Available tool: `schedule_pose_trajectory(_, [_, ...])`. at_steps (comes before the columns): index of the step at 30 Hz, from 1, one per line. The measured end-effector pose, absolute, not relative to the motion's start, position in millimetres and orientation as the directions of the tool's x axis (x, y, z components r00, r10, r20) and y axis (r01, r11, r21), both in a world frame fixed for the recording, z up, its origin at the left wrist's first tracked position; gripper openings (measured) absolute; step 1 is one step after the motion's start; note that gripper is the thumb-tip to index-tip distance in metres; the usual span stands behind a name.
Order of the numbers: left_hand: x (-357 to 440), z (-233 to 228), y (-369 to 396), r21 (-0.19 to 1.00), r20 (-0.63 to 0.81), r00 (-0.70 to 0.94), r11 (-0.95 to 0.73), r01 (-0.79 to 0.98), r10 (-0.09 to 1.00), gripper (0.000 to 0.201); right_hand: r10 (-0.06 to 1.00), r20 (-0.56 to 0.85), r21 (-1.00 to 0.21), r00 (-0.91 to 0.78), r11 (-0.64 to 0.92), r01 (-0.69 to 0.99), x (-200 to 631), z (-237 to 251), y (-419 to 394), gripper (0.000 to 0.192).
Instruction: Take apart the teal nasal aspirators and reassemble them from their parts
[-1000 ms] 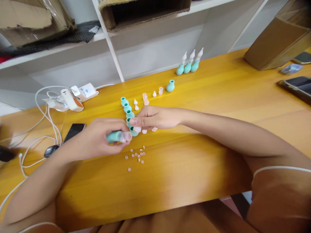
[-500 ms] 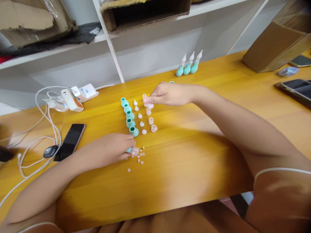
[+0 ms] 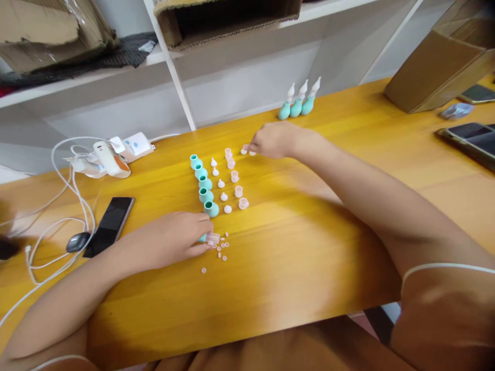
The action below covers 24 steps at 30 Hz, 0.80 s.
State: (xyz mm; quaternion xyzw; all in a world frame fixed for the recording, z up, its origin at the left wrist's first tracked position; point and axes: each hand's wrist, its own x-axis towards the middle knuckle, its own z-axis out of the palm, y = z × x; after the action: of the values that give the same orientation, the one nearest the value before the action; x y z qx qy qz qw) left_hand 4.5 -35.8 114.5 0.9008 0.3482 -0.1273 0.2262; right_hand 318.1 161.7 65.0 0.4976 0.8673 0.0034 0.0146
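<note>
My left hand (image 3: 185,237) is closed around a teal bulb (image 3: 202,238) with a clear collar (image 3: 212,237) on its mouth. It rests low over the table, just in front of a row of open teal bulbs (image 3: 209,208). My right hand (image 3: 273,140) reaches in at the back with fingertips pinched among small white pieces (image 3: 243,150); what lies between them is too small to make out. Between the hands stand a row of small white pointed caps (image 3: 224,197) and a row of clear collars (image 3: 238,191). Tiny clear rings (image 3: 225,258) lie scattered beside my left fingers.
Three assembled teal bulbs with white nozzles (image 3: 296,107) stand at the back edge. On the left are a phone (image 3: 109,226), a black mouse-like object (image 3: 78,241), white cables and chargers (image 3: 112,159). A cardboard box (image 3: 436,72) and another phone (image 3: 469,144) sit right.
My right hand has moved back and to the right, from above the clear collars to the small white pieces behind them. My left hand keeps its hold on the teal bulb.
</note>
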Motion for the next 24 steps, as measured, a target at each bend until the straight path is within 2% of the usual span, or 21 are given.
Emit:
schedule_pose_trajectory(4, [6,116,-37,0.285,-0.407,0.705,-0.652,0.702,0.581,0.014,0.863,-0.154,0.146,-0.481,0.501,0.853,292,55,147,0.061])
schedule_pose_trajectory(14, [4,124,-40,0.307,-0.315,0.704,-0.634,0.71,0.636,0.008,0.851,-0.2,0.151,-0.486,0.517,0.843,285,61,138,0.067])
schedule_pose_trajectory(15, [3,125,-40,0.306,-0.299,0.698,-0.628,0.716,0.65,0.008,0.857,-0.191,0.145,-0.479,0.507,0.849,286,63,138,0.069])
schedule_pose_trajectory(17, [0,125,-41,0.316,-0.269,0.681,-0.605,0.731,0.681,0.022,0.884,-0.132,0.118,-0.449,0.464,0.878,290,72,135,0.075])
schedule_pose_trajectory(19, [-2,122,-40,0.351,-0.199,0.667,-0.583,0.733,0.718,0.032,0.904,-0.026,0.046,-0.426,0.427,0.903,293,86,128,0.082])
schedule_pose_trajectory(21, [-4,116,-39,0.414,-0.045,0.654,-0.581,0.7,0.755,0.034,0.878,0.087,-0.101,-0.47,0.477,0.873,293,101,114,0.089])
schedule_pose_trajectory(24, [-2,108,-37,0.52,0.227,0.578,-0.599,0.608,0.784,0.037,0.717,0.23,-0.382,-0.658,0.688,0.617,282,117,81,0.089])
